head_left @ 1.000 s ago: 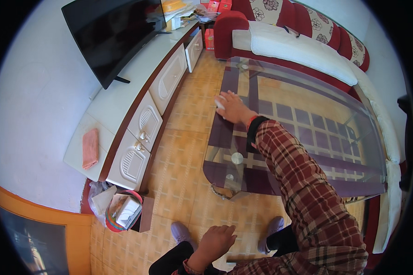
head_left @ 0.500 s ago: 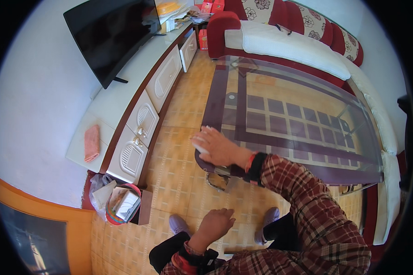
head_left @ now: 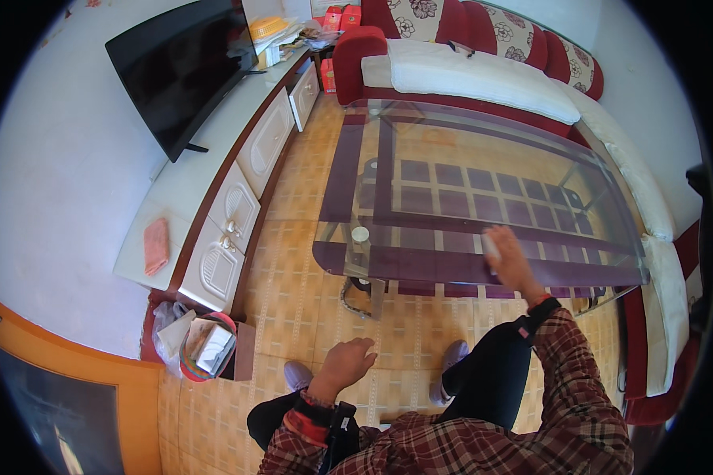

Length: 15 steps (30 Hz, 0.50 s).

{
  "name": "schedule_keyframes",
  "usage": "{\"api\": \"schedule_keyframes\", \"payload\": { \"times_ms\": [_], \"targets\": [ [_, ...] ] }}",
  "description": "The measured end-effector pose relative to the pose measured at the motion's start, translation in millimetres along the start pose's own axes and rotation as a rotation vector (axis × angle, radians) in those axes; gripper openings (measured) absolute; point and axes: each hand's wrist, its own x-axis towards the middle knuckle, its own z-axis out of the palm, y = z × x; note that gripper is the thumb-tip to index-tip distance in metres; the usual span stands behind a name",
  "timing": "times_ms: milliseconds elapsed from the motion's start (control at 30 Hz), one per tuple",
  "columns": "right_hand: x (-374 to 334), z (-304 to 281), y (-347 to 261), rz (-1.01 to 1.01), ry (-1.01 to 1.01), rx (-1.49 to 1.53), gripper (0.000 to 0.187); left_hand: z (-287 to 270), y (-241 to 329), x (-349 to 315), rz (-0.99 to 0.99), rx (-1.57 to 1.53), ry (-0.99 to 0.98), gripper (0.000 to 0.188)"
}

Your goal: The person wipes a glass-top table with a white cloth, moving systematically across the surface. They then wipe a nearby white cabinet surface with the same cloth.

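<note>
My right hand (head_left: 510, 260) is over the near edge of the glass-topped coffee table (head_left: 444, 245), pressing a small white thing (head_left: 491, 244) to the glass. It looks soft, like a folded tissue or cloth, but most of it is covered by my fingers. The tabletop is clear glass with dark purple bands, and a lower shelf with purple squares shows through. My left hand (head_left: 342, 366) hangs over the floor in front of me with loosely bent fingers and nothing in it.
On the left runs a long white TV cabinet (head_left: 184, 207) bearing a television (head_left: 184, 75) and a folded pink towel (head_left: 156, 247). Beside its near end stands a box of papers (head_left: 218, 348). A red sofa (head_left: 360, 59) with white covers wraps the table's far and right sides.
My right hand has swept from the table's near left corner rightward along its near side with the white thing. My left hand has shifted slightly left and up. The view has shifted a little.
</note>
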Motion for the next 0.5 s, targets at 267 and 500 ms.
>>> {"api": "schedule_keyframes", "payload": {
  "times_ms": [267, 500],
  "targets": [
    [4.2, 18.6, 52.2, 0.301, 0.122, -0.257, 0.059, -17.5, 15.1, -7.1, -0.046, -0.002, -0.027, 0.031],
    [126.2, 103.4, -127.9, -0.079, 0.258, -0.109, 0.056, -23.3, 21.4, -3.6, 0.017, 0.009, 0.013, 0.030]
  ]
}}
